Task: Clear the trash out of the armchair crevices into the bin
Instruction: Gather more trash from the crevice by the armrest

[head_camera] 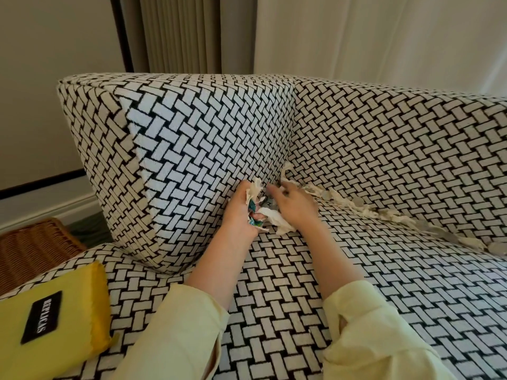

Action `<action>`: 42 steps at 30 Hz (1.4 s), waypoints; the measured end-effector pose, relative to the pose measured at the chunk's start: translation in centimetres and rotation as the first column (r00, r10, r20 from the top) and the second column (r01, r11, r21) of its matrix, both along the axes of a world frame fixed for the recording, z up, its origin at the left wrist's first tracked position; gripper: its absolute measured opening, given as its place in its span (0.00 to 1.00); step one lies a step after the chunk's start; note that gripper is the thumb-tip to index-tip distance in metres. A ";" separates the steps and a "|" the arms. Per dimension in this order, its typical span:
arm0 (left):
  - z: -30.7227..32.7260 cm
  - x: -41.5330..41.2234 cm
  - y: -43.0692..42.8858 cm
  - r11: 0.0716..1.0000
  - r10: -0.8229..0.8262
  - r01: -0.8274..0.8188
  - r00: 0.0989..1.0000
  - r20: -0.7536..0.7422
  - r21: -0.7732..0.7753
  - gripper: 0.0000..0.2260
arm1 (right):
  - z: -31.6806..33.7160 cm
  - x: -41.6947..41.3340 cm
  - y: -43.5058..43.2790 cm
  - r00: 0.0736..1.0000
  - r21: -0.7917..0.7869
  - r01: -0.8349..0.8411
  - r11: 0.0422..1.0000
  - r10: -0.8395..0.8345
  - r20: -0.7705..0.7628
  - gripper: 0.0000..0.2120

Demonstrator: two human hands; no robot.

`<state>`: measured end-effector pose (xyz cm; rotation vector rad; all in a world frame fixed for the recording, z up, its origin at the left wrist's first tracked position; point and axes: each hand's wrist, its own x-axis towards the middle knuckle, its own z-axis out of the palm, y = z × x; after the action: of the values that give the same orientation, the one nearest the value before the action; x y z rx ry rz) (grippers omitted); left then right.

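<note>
Pale-yellow sleeves (192,338) fill the bottom of the frame as a person clears a black-and-white woven armchair (301,311). At lower left a yellow pouch (52,319) with a black label lies on the seat's front corner. Just above it at the left edge, a wicker basket (33,242), probably the bin, stands on the floor.

At centre, the left hand (240,212) is clenched around a wad of scraps (253,193), torn cream paper and a bright printed wrapper, low against the side arm. Just beside it, the right hand (295,207) reaches toward the corner crevice over a crumpled white tissue (282,226). Its fingers are blurred, so whether they grip anything cannot be told.

Farther back, a trail of shredded paper (384,212), dotted with what look like pale discs, sits wedged in the seam between seat and backrest and runs toward the right edge. Curtains (384,37) hang across the top.

The work appears to be at the gathering stage. The next move likely calls for freeing the tissue and the trail, then carrying the handfuls left to the basket.
</note>
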<state>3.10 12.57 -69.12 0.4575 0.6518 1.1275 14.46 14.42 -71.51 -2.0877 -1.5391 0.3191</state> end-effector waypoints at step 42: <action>5.8 -1.0 -3.0 0.988 0.061 -0.045 0.993 -0.106 0.148 0.17 | 6.7 -3.7 -5.7 0.169 0.262 0.078 0.962 0.247 -0.954 0.11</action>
<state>2.07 9.56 -63.37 0.6335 0.6834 1.2117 10.80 8.68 -64.80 -1.0010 -0.7243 1.1954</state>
